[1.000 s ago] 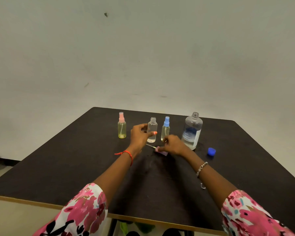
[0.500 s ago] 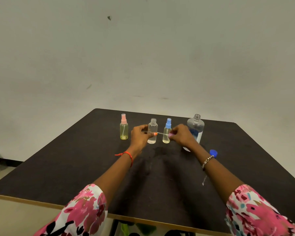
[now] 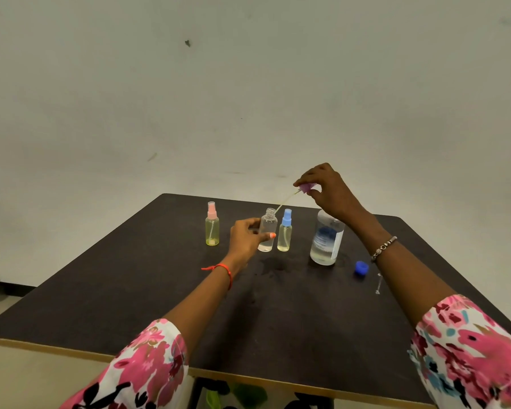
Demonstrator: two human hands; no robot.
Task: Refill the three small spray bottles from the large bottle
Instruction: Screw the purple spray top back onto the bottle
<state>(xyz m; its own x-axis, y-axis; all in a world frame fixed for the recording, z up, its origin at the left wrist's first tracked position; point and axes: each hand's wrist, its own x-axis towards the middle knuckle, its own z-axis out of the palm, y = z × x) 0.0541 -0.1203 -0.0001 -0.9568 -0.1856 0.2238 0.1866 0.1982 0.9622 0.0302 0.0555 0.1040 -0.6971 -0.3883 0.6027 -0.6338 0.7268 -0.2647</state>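
Steadying the uncapped small bottle (image 3: 267,231) just past the middle of the table (image 3: 130,290), toward 12 o'clock, the left hand (image 3: 245,237) wrapped thumb and fingers round its body, presumably so it would not tip while its pump was fitted. The right hand (image 3: 329,191) hovered at about 1 o'clock from that bottle, pinching the purple spray head (image 3: 306,187). Its dip tube (image 3: 285,200) slanted down toward 7 o'clock with the tip right at the open neck. That slant looked chosen to thread the tube in first, before the head was stood upright and screwed down. How full the bottle was, I could not tell.

The blue-capped bottle (image 3: 285,233) stood just beside it at 3 o'clock, under the tube's path and the likeliest thing to be knocked. The pink-capped bottle (image 3: 212,228) stood apart at 9 o'clock. Farther out at 3 o'clock the large bottle (image 3: 326,240) stood uncapped beneath the right forearm, and its blue cap (image 3: 361,267) lay at its 4 o'clock. A small clear object (image 3: 378,283) lay near the cap, too small to identify.
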